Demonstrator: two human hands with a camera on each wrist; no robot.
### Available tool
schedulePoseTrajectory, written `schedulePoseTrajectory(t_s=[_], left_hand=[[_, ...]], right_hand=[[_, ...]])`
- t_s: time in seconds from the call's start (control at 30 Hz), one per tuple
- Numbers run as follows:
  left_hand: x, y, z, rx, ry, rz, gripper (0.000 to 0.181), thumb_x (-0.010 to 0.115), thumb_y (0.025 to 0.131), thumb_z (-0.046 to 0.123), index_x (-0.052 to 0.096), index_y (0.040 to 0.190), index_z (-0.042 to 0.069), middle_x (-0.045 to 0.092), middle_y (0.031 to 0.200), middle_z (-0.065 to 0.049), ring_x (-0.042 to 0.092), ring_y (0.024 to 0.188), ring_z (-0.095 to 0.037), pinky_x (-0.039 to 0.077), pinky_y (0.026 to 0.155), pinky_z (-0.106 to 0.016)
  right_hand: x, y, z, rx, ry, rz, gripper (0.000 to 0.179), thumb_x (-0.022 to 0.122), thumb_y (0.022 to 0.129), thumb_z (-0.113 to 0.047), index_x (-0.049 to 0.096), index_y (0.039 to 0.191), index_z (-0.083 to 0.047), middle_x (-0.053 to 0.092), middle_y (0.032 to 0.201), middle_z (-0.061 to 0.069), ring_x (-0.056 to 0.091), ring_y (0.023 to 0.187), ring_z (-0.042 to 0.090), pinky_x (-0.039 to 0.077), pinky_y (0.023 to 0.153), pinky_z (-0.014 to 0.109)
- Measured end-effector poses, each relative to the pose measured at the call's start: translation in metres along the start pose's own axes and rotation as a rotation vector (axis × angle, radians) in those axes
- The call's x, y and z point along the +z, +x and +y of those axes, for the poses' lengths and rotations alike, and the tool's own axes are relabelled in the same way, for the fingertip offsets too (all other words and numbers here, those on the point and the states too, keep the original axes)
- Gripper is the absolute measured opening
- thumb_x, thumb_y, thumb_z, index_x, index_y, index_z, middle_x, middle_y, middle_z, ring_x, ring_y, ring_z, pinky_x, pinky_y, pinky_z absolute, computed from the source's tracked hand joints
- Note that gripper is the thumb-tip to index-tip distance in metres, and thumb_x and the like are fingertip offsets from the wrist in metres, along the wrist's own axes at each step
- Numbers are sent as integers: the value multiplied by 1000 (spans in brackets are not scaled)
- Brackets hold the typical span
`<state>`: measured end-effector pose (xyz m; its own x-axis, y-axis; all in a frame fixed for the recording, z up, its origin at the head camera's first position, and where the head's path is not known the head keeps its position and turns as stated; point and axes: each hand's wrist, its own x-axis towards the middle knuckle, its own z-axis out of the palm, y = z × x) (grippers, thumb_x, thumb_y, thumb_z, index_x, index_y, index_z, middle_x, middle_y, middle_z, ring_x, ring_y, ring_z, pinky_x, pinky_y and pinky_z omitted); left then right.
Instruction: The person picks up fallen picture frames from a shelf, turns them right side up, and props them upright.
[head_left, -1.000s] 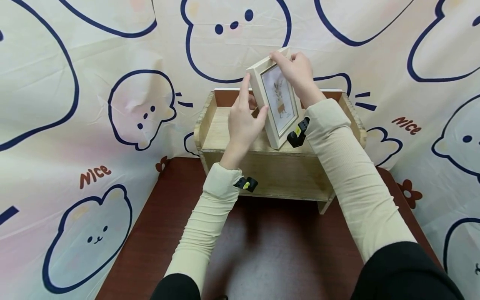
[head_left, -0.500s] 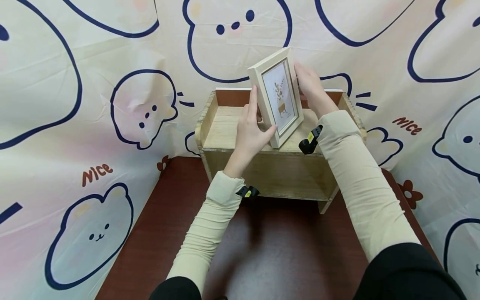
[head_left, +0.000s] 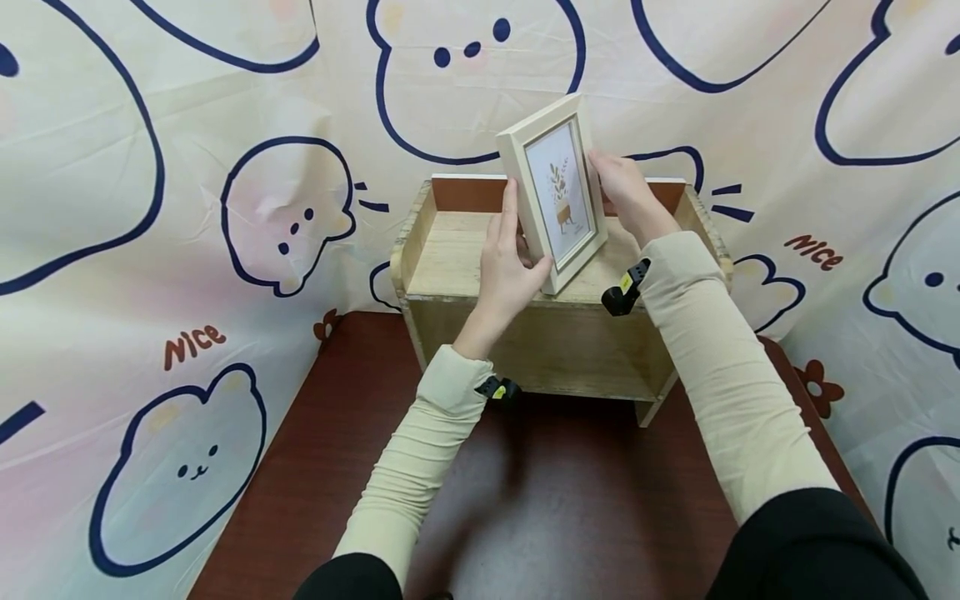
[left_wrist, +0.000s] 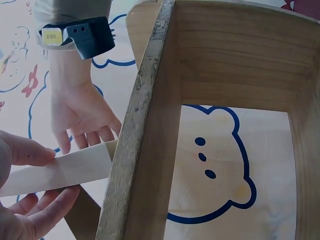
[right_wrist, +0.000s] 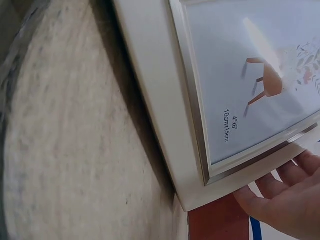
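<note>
A cream picture frame (head_left: 558, 196) with a plant print behind its glass stands tilted on the top board of a wooden shelf (head_left: 450, 250), near the front edge. At its left side, my left hand (head_left: 504, 271) holds it, thumb in front and fingers on the other side; the left wrist view shows this pinch around the frame's pale edge (left_wrist: 60, 172). My right hand (head_left: 630, 196) is at the frame's right side, its fingertips touching the outer edge. Close up in the right wrist view, relaxed fingers (right_wrist: 287, 182) lie along the border.
The shelf has raised side panels (head_left: 408, 242), a brown back strip (head_left: 468, 196) and an open lower compartment (head_left: 577, 354). It stands on a dark red-brown table (head_left: 360, 400). A cream cloth with blue cartoon outlines (head_left: 285, 217) hangs behind and at both sides.
My right hand has left the frame's top edge and come down along its right side. My left hand has slid slightly down and right; the frame has turned slightly more toward the front.
</note>
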<state>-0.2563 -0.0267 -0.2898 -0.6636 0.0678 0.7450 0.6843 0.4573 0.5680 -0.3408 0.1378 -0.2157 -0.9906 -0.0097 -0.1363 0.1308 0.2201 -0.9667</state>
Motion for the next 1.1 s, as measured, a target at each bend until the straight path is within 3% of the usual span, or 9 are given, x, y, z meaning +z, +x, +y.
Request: schedulePoseTrajectory(t_s=[0.17, 0.4, 0.63, 0.83, 1.1], left_hand=[[-1, 1, -2, -4, -17, -4, 90, 70, 70, -3, 18, 143, -1, 46, 104, -20, 52, 78, -26, 48, 58, -25], [-7, 3, -11, -4, -50, -64, 88, 68, 74, -5, 16, 144, 0, 48, 117, -21, 54, 80, -25, 50, 62, -26], [-12, 6, -19, -2, -85, -116, 82, 63, 77, -8, 15, 144, 1, 50, 114, -21, 57, 80, -27, 49, 67, -26], [-18, 11, -25, -40, -104, -169, 81, 60, 79, -8, 14, 145, 4, 51, 111, -21, 58, 84, -27, 50, 68, -28], [-22, 18, -32, -56, -106, -210, 78, 58, 81, -8, 16, 145, 4, 51, 109, -20, 58, 86, -26, 50, 72, -30]], right_hand=[[-2, -2, 2, -4, 3, 20, 54, 33, 95, -47, 36, 140, -18, 39, 139, 3, 41, 122, 17, 33, 99, 34], [-6, -7, 6, -28, -24, 48, 51, 35, 95, -45, 41, 137, -17, 42, 136, 4, 43, 118, 17, 34, 98, 34], [-13, -13, 9, -50, -47, 52, 51, 38, 95, -41, 41, 137, -11, 37, 140, 4, 37, 123, 17, 34, 98, 38], [-17, -19, 12, -58, -69, 46, 52, 40, 95, -40, 39, 138, -11, 33, 143, 4, 35, 126, 19, 35, 98, 40], [-23, -25, 20, -103, -48, 67, 45, 41, 96, -33, 45, 133, -9, 43, 134, 11, 44, 119, 23, 39, 95, 40]])
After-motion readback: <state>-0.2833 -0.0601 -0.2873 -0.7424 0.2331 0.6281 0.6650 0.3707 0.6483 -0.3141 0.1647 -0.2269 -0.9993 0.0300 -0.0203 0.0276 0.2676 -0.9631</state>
